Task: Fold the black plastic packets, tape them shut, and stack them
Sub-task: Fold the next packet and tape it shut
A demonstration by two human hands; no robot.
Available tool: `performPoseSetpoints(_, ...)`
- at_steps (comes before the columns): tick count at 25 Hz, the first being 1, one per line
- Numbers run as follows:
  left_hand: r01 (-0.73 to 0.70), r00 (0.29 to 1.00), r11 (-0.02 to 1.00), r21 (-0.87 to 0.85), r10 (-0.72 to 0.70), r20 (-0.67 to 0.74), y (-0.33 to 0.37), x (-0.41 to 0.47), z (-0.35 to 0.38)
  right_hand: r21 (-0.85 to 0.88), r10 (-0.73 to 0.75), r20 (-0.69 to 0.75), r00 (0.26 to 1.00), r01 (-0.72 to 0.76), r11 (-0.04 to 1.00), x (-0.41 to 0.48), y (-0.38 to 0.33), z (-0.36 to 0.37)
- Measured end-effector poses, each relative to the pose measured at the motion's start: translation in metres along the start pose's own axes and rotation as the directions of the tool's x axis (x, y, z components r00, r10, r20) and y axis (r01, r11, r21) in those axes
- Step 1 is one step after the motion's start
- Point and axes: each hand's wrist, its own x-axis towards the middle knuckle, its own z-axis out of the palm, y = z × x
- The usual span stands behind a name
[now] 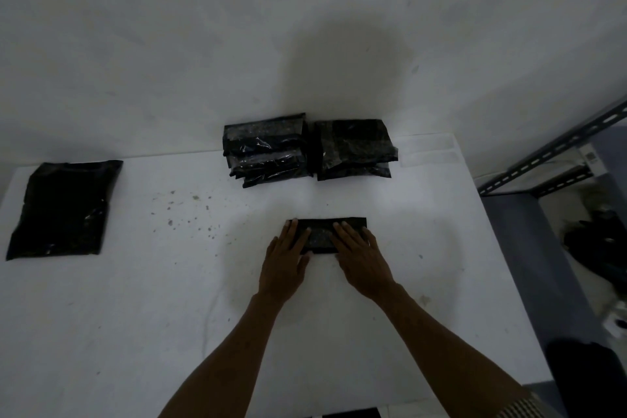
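Observation:
A folded black plastic packet (320, 234) lies flat on the white table (169, 299) in front of me. My left hand (285, 260) presses on its left end with straight fingers. My right hand (361, 254) lies flat over its right half. Behind it, against the wall, stand two stacks of folded black packets: a left stack (266, 149) and a right stack (353, 149). An unfolded black packet (62, 209) lies flat at the table's far left.
Strips of clear tape (429, 149) stick to the table's back right corner. A grey metal rack (556, 163) stands to the right of the table, with dark items on the floor below. Small specks dot the tabletop left of centre.

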Motion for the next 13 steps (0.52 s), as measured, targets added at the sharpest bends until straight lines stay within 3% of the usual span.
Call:
performPoseSetpoints(4, -0.043, 0.996, 0.999, 0.016, 0.044, -0.082, -0.004, 0.008, -0.001, -0.046, 0.011, 0.002, 1.0, -0.011, 0.999, 0.004, 0.0, 0.001)
performPoseSetpoints(13, 0.014, 0.994, 0.993, -0.115, -0.026, -0.105, 0.011, 0.032, 0.003, 0.027, 0.071, -0.131, 0.989, -0.068, 0.997, 0.018, 0.016, 0.007)
